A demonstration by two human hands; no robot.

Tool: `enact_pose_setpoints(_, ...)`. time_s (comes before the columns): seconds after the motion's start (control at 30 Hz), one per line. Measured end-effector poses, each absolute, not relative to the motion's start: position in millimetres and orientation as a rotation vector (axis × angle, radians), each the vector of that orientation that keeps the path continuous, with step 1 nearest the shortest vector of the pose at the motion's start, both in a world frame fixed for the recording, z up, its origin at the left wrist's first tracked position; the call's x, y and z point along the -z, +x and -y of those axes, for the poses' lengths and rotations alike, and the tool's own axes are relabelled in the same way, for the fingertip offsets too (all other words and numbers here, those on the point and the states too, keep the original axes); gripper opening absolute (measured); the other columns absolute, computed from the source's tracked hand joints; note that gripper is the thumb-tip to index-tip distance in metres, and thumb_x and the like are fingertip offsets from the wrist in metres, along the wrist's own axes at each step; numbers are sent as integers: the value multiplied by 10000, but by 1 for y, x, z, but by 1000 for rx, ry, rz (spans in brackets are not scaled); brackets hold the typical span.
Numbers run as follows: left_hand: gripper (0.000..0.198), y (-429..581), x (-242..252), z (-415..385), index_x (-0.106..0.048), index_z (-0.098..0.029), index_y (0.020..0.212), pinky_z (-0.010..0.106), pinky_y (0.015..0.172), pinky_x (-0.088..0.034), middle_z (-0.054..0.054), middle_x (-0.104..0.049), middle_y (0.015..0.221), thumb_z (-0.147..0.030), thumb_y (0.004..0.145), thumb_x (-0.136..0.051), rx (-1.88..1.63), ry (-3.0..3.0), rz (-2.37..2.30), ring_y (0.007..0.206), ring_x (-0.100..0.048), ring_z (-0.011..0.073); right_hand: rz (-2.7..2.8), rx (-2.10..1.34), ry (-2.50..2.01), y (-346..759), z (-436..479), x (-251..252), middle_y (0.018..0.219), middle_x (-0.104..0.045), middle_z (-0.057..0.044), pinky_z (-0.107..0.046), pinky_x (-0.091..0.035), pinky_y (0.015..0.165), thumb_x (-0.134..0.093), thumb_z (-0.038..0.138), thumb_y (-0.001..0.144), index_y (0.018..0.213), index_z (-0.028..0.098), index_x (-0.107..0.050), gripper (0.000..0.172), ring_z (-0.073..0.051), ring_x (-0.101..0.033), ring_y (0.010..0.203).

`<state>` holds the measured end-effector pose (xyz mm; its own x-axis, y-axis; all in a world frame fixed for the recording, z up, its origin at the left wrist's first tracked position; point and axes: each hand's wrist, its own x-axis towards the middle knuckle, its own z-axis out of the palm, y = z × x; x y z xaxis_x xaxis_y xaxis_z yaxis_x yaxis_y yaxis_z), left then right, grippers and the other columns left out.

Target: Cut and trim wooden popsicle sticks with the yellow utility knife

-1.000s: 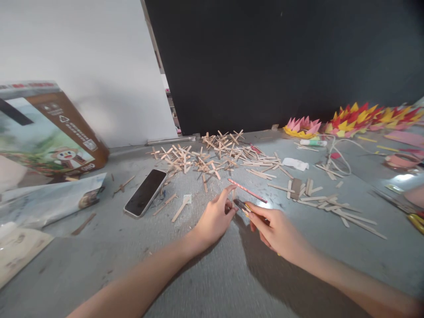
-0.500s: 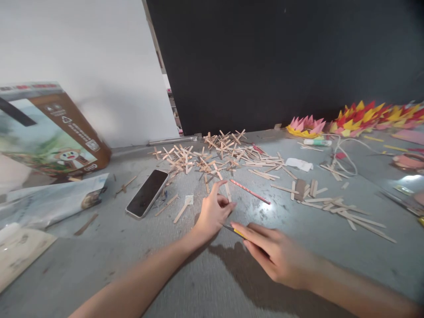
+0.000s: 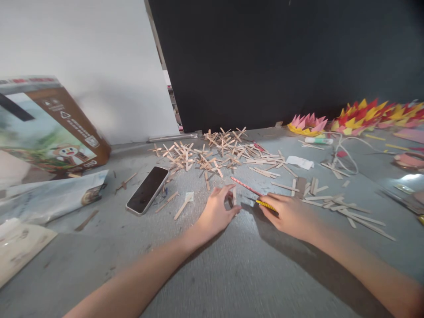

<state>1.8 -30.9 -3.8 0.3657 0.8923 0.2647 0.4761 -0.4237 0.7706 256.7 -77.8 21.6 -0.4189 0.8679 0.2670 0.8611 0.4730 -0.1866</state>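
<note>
My left hand [image 3: 218, 211] is closed, thumb and fingers curled around a short popsicle stick [image 3: 235, 195] that stands roughly upright at the tabletop. In my right hand [image 3: 289, 216] is a craft knife [image 3: 266, 205] with a yellow, dark-marked handle. Its thin dark blade points left toward the stick, with a gap between them. Just beyond the knife lies a red-and-white pencil [image 3: 245, 185], its near end beside my right fingers.
Popsicle sticks glued into crosses pile up [image 3: 185, 154] at the back; loose sticks [image 3: 344, 207] lie right. A phone [image 3: 148, 190] and a printed box [image 3: 66, 128] are left. Paper crowns [image 3: 308, 125], a glue stick [image 3: 318, 141] and a white cable [image 3: 351, 141] sit back right.
My right hand has moved up and away to the right of my left hand, taking the knife with it. My left hand has shifted slightly right, still holding the stick.
</note>
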Motion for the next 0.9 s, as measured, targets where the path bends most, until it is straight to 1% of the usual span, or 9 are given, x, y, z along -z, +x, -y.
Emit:
enact_pose_setpoints(0.1,365,3,5,31,-748,-198,1158,510,1128,-422,124,-623,1252,-284,817,-844,-940,2224,-1272,1270,-530,319,2470,-36,-1473,259,72,-21,1024,-733,-64,-323,-541,736,-461,389,1087,1163,269,-742,314,-209,-725,852)
enact_pose_setpoints(0.23,519,2,1,32,-693,-212,1316,555,1158,-381,131,-594,1321,-340,834,-836,-826,2252,-1312,1320,-493,339,2321,-77,-1488,275,57,-23,1070,-700,-87,-378,-542,887,-396,417,1113,1040,224,-746,407,-222,-709,959)
enact_pose_setpoints(0.33,516,2,-2,34,-708,-254,1307,578,1169,-350,117,-592,1371,-382,826,-844,-752,2279,-1307,1364,-463,353,2214,38,-1577,295,42,-22,1095,-701,-117,-453,-543,913,-442,428,1084,1056,197,-755,390,-268,-697,984)
enact_pose_setpoints(0.47,443,1,1,34,-751,-274,1238,564,1156,-348,104,-609,1369,-417,828,-842,-757,2303,-1287,1360,-472,345,2317,-193,-1426,305,37,-24,1067,-704,-112,-439,-551,903,-527,488,1043,1013,215,-761,360,-264,-680,1010)
enact_pose_setpoints(0.57,405,1,4,32,-774,-267,1171,547,1139,-356,102,-625,1351,-413,805,-867,-790,2295,-1281,1350,-485,341,2418,-409,-1337,297,45,-31,1105,-692,-96,-398,-554,889,-645,521,977,1059,235,-738,311,-243,-675,1005)
enact_pose_setpoints(0.67,254,2,2,31,-803,-247,1020,529,1129,-361,94,-651,1312,-358,803,-876,-804,2261,-1276,1324,-512,324,2465,-408,-1411,289,54,-35,1131,-673,-81,-373,-554,844,-702,471,941,1065,244,-710,258,-225,-675,954)
enact_pose_setpoints(0.77,86,3,-1,31,-815,-243,926,521,1108,-371,85,-684,1264,-268,846,-833,-798,2236,-1269,1282,-543,305,2527,-368,-1414,287,59,-35,1160,-663,-80,-375,-549,854,-664,407,970,1079,256,-691,188,-233,-669,998)
enact_pose_setpoints(0.83,75,2,-3,32,-824,-250,930,518,1086,-381,82,-698,1245,-210,882,-782,-793,2235,-1265,1258,-556,298,2555,-314,-1385,288,60,-34,1162,-667,-88,-400,-541,898,-628,400,995,1094,255,-681,183,-256,-657,1059)
enact_pose_setpoints(0.9,139,2,-3,31,-829,-259,930,510,1064,-390,77,-706,1232,-161,911,-732,-791,2245,-1256,1240,-563,291,2532,-265,-1407,290,58,-31,1139,-681,-98,-417,-536,906,-574,419,1028,1111,245,-664,213,-271,-656,1070)
